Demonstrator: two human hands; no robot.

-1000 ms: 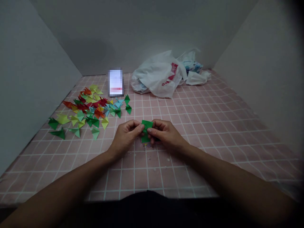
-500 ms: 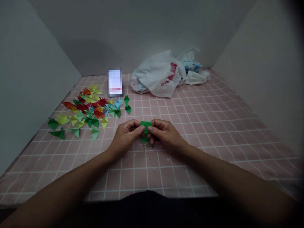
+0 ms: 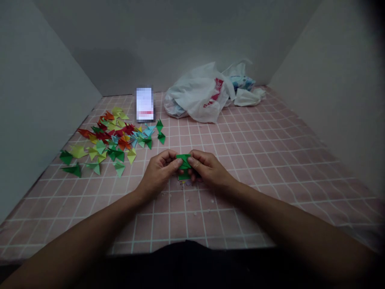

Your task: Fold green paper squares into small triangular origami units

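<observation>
Between my two hands is a small piece of green origami paper with folds across its face. My left hand pinches its left edge between thumb and fingers. On the other side my right hand grips the right edge, its thumb pressed on the front. Just below the held piece, a green paper square shows, apparently on top of a small stack; my fingers partly hide it. Folded paper cranes in green, yellow, red, orange and light blue lie in a loose group to the left.
A lit phone, its screen blurred out, stands behind the cranes. White plastic bags lie crumpled near the back wall. Small white scraps dot the pink checked tablecloth in front of me. Grey walls enclose the back and sides.
The green paper between my hands now shows slanting folds across its front where it looked flatter before. My thumbs have moved slightly apart.
</observation>
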